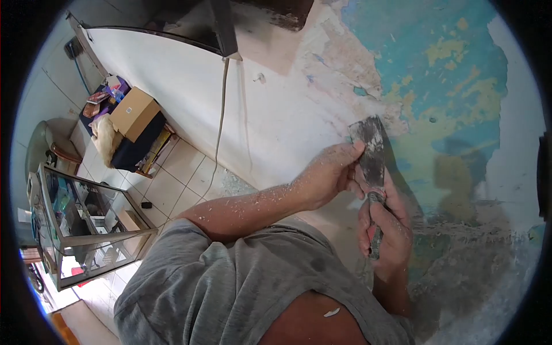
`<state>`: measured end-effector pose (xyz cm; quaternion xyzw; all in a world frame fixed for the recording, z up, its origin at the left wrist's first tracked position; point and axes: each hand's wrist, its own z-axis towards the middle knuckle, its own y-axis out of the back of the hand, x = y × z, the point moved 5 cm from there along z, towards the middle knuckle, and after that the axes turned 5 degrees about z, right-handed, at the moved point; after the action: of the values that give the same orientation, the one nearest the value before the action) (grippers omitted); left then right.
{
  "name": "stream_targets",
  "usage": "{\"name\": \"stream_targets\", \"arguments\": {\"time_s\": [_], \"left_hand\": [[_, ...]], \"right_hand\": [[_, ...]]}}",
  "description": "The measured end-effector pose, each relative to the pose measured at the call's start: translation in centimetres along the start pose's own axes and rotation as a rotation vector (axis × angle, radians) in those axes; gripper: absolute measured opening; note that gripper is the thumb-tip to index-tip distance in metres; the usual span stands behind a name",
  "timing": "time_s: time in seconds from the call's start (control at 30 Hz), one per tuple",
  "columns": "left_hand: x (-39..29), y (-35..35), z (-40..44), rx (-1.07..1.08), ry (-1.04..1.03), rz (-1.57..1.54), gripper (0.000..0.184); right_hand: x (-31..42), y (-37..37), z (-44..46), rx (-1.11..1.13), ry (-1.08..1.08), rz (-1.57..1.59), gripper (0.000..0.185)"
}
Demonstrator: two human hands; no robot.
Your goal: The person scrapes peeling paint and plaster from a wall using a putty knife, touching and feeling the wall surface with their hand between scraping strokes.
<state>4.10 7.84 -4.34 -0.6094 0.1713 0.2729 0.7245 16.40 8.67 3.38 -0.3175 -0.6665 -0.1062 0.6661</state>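
Note:
A putty knife point(371, 149) with a wide, stained metal blade is in front of the wall, its blade pointing toward the top of the view. My right hand point(394, 224) is wrapped round its dark handle. My left hand point(342, 169) touches the blade's left side, with the thumb on its face and the other fingers bent beside it. White flakes cover my left forearm. Behind the blade, the wall point(460, 121) shows patches of turquoise, yellow-green and white peeling paint.
A cable point(222, 115) hangs down the white wall from a dark framed object point(224, 29). At the left are a cardboard box point(135, 114) on a dark-covered table and a glass cabinet point(92, 230). Rough grey wall lies at the lower right.

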Motion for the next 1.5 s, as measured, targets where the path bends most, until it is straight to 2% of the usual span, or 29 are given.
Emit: {"name": "stream_targets", "arguments": {"time_s": [0.1, 0.2, 0.27, 0.33, 0.4, 0.47, 0.53, 0.63, 0.67, 0.77, 0.83, 0.93, 1.03, 1.1, 1.13, 1.2, 1.27, 1.37, 1.5], "left_hand": [[-2.7, 1.7, -0.8, -0.201, -0.148, 0.061, 0.041], [-3.7, 1.9, -1.0, -0.201, -0.169, 0.054, 0.043], [-2.2, 1.0, -0.8, -0.182, -0.086, 0.069, 0.041], [-0.6, 0.1, 0.0, -0.058, -0.019, 0.003, 0.038], [-1.3, 0.4, -0.3, -0.073, -0.059, 0.041, 0.038], [-3.8, 1.2, -0.8, -0.211, -0.188, 0.107, 0.04], [-4.0, 1.9, -0.8, -0.166, -0.207, 0.134, 0.042], [-2.6, 0.7, -0.5, -0.162, -0.107, 0.149, 0.044], [-1.7, 0.1, -0.2, -0.075, -0.063, 0.14, 0.043], [-0.1, 0.5, 0.2, -0.042, 0.012, 0.096, 0.041], [-2.3, 1.5, -0.2, -0.21, -0.148, 0.178, 0.041], [-6.6, 2.2, -1.4, -0.362, -0.3, 0.171, 0.042], [-6.4, 2.3, -1.6, -0.36, -0.275, 0.22, 0.042], [-3.9, 2.4, -1.1, -0.268, -0.135, 0.206, 0.041], [-2.6, 2.1, -1.0, -0.19, -0.046, 0.191, 0.041], [-0.7, 1.5, -0.6, -0.165, 0.063, 0.2, 0.043], [-0.8, 1.3, -0.4, -0.181, 0.053, 0.209, 0.043], [-4.2, 1.5, -0.3, -0.217, -0.17, 0.307, 0.046], [-3.5, 2.1, -0.6, -0.192, -0.095, 0.322, 0.047]], "right_hand": [[-0.4, -2.6, 2.4, -0.022, -0.034, -0.105, 0.057], [-0.9, -3.0, 2.7, 0.054, -0.031, -0.134, 0.059], [-0.5, -1.4, 1.2, 0.004, -0.037, -0.126, 0.058], [-0.5, -0.7, 0.3, -0.007, -0.01, -0.04, 0.057], [-0.5, -1.2, 0.6, -0.026, 0.0, 0.057, 0.057], [-0.5, -2.5, 2.2, -0.051, -0.05, -0.187, 0.059], [-1.5, -2.1, 2.7, -0.04, -0.033, -0.148, 0.058], [-1.1, -0.2, 1.4, -0.003, -0.021, -0.088, 0.058], [-0.7, 0.7, 0.7, 0.024, -0.024, -0.074, 0.058], [-0.7, 1.3, 1.0, 0.008, -0.008, -0.176, 0.055], [-0.7, 0.7, 2.4, -0.022, 0.0, -0.256, 0.054], [-1.3, -2.2, 5.2, 0.067, -0.007, -0.199, 0.055], [-1.5, -2.7, 5.3, 0.189, 0.004, -0.144, 0.057], [-2.1, -0.4, 3.7, 0.076, -0.078, -0.104, 0.057], [-2.3, 0.4, 2.7, 0.082, -0.077, -0.106, 0.057], [-2.3, 2.1, 1.1, 0.038, -0.015, -0.016, 0.057], [-2.1, 2.3, 1.7, 0.073, 0.017, 0.002, 0.056], [-1.1, 1.0, 3.8, 0.133, -0.001, -0.085, 0.056], [-1.9, 1.8, 4.2, 0.151, 0.009, -0.136, 0.056]]}}
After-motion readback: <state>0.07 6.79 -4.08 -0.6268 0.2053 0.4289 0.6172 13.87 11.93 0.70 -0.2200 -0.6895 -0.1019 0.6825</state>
